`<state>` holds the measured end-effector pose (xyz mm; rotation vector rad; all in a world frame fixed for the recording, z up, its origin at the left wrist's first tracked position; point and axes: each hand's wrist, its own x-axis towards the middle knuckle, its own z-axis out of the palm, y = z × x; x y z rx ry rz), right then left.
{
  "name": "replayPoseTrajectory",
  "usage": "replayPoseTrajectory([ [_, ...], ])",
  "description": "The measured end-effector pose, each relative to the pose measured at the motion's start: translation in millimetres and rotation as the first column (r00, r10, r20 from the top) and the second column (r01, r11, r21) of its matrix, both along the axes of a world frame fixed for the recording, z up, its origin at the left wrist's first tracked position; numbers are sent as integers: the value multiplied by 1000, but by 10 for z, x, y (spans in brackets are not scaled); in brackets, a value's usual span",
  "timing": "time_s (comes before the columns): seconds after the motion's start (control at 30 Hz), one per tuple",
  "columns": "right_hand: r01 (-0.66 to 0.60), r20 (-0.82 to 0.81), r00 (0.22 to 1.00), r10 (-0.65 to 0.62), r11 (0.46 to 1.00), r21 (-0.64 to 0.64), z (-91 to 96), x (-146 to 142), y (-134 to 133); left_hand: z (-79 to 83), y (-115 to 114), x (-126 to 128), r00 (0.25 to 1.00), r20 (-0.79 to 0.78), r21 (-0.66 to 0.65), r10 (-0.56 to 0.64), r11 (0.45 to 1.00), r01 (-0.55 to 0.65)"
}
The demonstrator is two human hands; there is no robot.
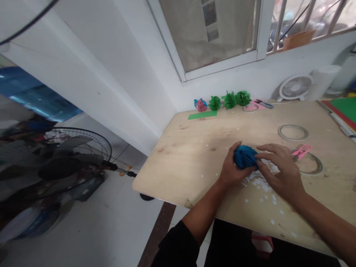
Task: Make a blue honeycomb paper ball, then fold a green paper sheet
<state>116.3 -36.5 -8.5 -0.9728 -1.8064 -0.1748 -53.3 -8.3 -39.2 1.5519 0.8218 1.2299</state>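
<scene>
A blue folded-paper ball (244,156) sits low over the wooden table (194,148), held between both hands. My left hand (232,168) wraps around its left side with curled fingers. From the right, my right hand (280,170) pinches the ball with fingertips and thumb. Several small white paper scraps (260,181) lie on the table under and around the hands.
Three green paper balls (229,100) and a pink-and-blue one (200,105) line the wall, by a green paper strip (202,115). Tape rings (293,132), a pink clip (302,150), a small white fan (295,87) and coloured sheets (346,109) are on the right. A floor fan (75,155) stands left.
</scene>
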Motion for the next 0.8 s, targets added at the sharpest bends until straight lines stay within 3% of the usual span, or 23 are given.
replayPoseTrajectory([
  [0.3,-19,38,999,18,999,35,31,-30,-8,33,5,-7,999,-30,38,19,999,-18],
  [0.6,-45,-59,997,40,996,-80,-14,-37,-11,27,-8,-15,997,-72,75,41,997,-36],
  [0.8,-19,-10,1000,19,1000,-15,-32,-51,-1,14,-17,-16,994,-96,111,54,993,-43],
])
